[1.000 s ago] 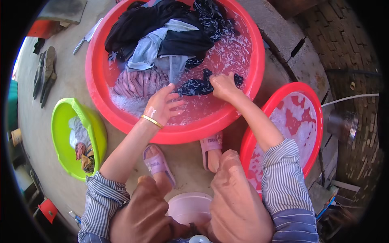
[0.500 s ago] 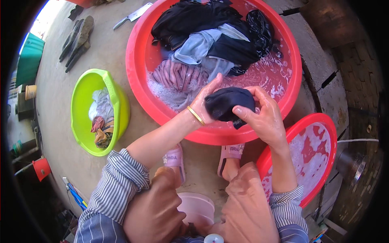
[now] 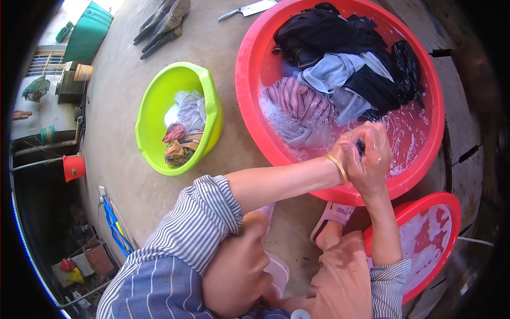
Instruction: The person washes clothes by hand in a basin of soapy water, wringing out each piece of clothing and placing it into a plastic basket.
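Observation:
Pressed together over the near rim of a big red basin [image 3: 246,80], my left hand [image 3: 344,151] and my right hand [image 3: 375,167] are both closed round a small dark cloth [image 3: 360,147]. Only a scrap of it shows between the fingers, so what kind of garment it is cannot be made out. Soapy water fills the basin beyond my hands. In it lie black clothes [image 3: 329,37], a light blue garment [image 3: 329,72] and a pink striped garment [image 3: 302,98].
A lime green tub [image 3: 213,106] with a few clothes stands at the left. A smaller red basin [image 3: 454,204] of suds sits at the right. On the concrete floor are a cleaver [image 3: 255,8] and dark gloves [image 3: 164,26] at the back, plus a blue hose [image 3: 114,223] at the left.
My hands have come together and squeezed the dark cloth, which was a loose bundle between them before. The view has shifted left, so the basins appear farther right.

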### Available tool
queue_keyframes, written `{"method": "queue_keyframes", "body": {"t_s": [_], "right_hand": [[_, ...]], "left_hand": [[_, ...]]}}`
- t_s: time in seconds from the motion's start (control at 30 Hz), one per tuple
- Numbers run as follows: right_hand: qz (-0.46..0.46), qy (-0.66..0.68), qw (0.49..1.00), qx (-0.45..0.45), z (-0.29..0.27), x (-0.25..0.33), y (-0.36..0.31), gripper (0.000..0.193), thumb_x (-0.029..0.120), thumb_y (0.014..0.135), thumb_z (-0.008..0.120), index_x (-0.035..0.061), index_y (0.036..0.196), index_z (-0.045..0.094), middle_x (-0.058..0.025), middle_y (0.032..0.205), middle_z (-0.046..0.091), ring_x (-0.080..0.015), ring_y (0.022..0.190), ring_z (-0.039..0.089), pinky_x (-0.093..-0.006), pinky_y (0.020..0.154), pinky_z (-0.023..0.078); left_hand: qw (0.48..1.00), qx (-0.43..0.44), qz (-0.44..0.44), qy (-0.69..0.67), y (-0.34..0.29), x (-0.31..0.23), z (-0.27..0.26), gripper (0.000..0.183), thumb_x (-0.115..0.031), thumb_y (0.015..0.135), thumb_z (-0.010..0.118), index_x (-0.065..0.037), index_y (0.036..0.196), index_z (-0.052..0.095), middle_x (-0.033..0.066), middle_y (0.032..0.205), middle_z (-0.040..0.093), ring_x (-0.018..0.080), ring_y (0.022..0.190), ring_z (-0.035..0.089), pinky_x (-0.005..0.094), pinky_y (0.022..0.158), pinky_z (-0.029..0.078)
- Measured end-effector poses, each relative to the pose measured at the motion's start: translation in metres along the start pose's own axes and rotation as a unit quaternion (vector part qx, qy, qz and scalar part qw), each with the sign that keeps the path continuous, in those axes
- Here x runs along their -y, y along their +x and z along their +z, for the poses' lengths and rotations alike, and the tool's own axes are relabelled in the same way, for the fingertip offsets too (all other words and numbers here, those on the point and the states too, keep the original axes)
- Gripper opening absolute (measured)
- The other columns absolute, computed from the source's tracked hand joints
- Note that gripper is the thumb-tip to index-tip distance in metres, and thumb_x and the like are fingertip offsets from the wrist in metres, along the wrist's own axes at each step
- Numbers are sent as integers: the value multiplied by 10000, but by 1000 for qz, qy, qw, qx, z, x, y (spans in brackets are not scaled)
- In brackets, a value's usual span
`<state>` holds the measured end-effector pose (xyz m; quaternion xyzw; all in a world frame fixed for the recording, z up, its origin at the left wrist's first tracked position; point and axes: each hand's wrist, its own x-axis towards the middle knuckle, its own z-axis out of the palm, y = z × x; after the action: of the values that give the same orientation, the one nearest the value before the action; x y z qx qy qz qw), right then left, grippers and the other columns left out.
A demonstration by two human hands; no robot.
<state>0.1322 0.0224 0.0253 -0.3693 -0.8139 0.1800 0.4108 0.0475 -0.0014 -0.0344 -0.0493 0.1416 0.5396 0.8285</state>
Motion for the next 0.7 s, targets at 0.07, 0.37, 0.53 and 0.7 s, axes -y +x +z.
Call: {"method": "queue_keyframes", "body": {"t_s": [0.07, 0.37, 0.53, 0.7], "right_hand": [[33, -21, 999, 37, -9, -3, -2, 328, 303, 789, 686, 28, 751, 511, -114, 731, 485, -302, 669, 514, -396, 574, 418], [-3, 43, 998, 42, 0, 4, 15, 233, 135, 854, 612, 9, 693, 500, -122, 642, 439, -310, 545, 465, -395, 495, 377], [126, 240, 963, -8, 7, 24, 22, 158, 146, 871, 606, -4, 882, 560, -99, 836, 554, -210, 718, 551, -293, 665, 449], [319, 200, 926, 24, -11, -21, -7, 111, 101, 874, 583, 3, 928, 580, -42, 834, 586, -131, 752, 556, -275, 701, 455]], "left_hand": [[984, -166, 25, 58, -4, 8, 27, 171, -300, 931, 475, -146, 890, 538, -6, 825, 557, 140, 768, 550, 282, 697, 461], [978, -153, 27, 137, -9, -6, 27, 157, -296, 917, 498, -152, 865, 536, 2, 804, 564, 128, 740, 557, 283, 646, 469], [941, -276, 61, 187, -41, -71, 55, 228, -356, 833, 600, -128, 841, 593, 53, 744, 609, 181, 634, 610, 341, 514, 495], [918, -231, 176, 269, -128, -228, 29, 382, -419, 909, 462, -82, 916, 641, 78, 822, 682, 206, 719, 660, 324, 551, 499]]}}
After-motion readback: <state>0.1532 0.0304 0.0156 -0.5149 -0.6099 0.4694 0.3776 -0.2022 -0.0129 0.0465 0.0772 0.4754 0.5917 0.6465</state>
